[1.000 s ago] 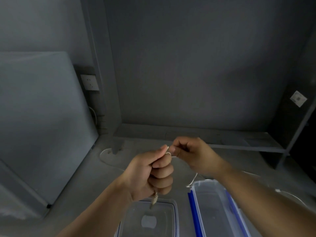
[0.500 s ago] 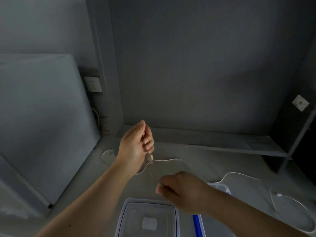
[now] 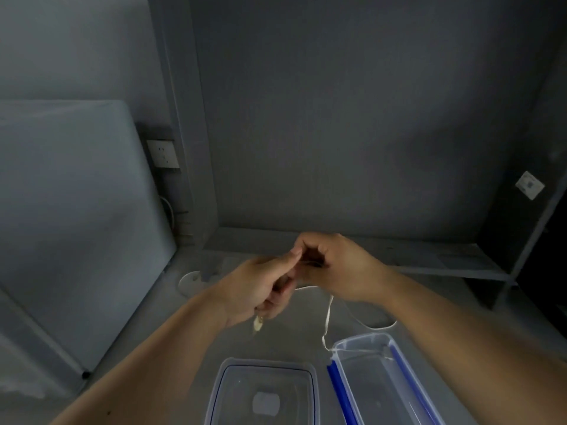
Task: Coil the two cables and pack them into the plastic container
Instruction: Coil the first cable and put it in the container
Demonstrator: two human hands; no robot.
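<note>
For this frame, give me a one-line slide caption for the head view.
Both hands, left and right, wind a white cable above an open plastic container and its lid.

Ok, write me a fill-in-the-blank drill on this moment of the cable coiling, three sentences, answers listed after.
1. The left hand and right hand both hold a thin ____ cable.
2. A connector plug hangs below the ____ hand.
3. The trim on the container with the cable trailing over its rim is coloured ____; the other clear container piece lies to its left.

Missing words: white; left; blue
</note>
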